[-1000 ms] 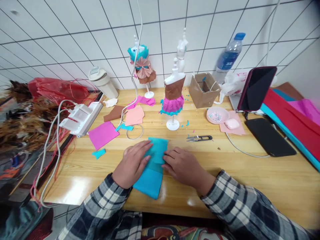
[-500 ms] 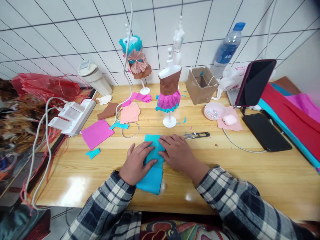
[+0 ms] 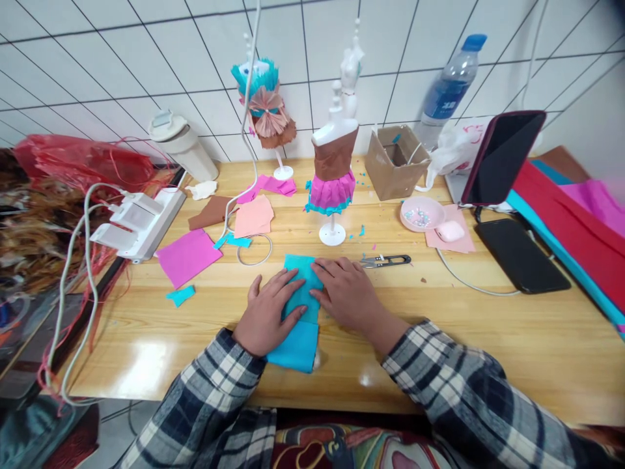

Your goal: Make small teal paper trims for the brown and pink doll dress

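A folded sheet of turquoise crepe paper (image 3: 299, 345) lies on the wooden table in front of me. My left hand (image 3: 269, 312) rests flat on its left side, fingers spread. On the upper right edge of the paper lie the fingertips of my right hand (image 3: 346, 296), stretched out and slightly bent. Beyond the paper stands a small white dress form (image 3: 334, 169) in a brown top and a pleated magenta skirt with turquoise trim. Black thread snips (image 3: 387, 261) lie just past my right hand.
Magenta paper (image 3: 189, 256), peach paper (image 3: 254, 216) and a wire ring (image 3: 254, 250) lie to the left, near a power strip (image 3: 146, 228). At the right are a cardboard box (image 3: 396, 166), a pink dish of beads (image 3: 422, 215), a black phone (image 3: 521, 255) and a water bottle (image 3: 449, 91).
My right hand has moved up to the paper's top right edge, its fingers straighter. My left hand has shifted slightly, its fingers more spread. The paper lies straighter. The camera view has shifted a little.
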`<action>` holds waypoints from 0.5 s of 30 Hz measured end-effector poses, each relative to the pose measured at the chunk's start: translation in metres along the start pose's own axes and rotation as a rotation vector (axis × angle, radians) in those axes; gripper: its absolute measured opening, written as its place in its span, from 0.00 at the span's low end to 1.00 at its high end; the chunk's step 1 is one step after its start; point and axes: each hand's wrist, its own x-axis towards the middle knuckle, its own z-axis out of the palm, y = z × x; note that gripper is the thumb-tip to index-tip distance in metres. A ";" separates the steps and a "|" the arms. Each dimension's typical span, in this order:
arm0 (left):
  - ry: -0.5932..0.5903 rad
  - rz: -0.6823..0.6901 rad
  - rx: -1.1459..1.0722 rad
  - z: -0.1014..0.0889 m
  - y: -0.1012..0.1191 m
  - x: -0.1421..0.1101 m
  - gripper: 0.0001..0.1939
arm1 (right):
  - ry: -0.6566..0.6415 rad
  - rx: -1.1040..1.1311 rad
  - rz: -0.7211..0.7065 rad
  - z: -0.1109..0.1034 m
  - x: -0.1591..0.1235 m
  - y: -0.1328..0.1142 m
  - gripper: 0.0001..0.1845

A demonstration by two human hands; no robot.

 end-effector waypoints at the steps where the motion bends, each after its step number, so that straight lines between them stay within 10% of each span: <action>1: 0.000 -0.004 -0.004 0.000 0.000 0.000 0.22 | 0.013 0.009 -0.006 -0.006 -0.001 0.004 0.25; 10: 0.038 0.023 -0.045 -0.003 -0.001 -0.002 0.23 | -0.037 -0.204 0.161 -0.071 -0.048 0.084 0.15; 15: 0.102 0.182 0.007 -0.008 0.000 -0.002 0.19 | 0.064 -0.097 0.073 -0.059 -0.051 0.066 0.14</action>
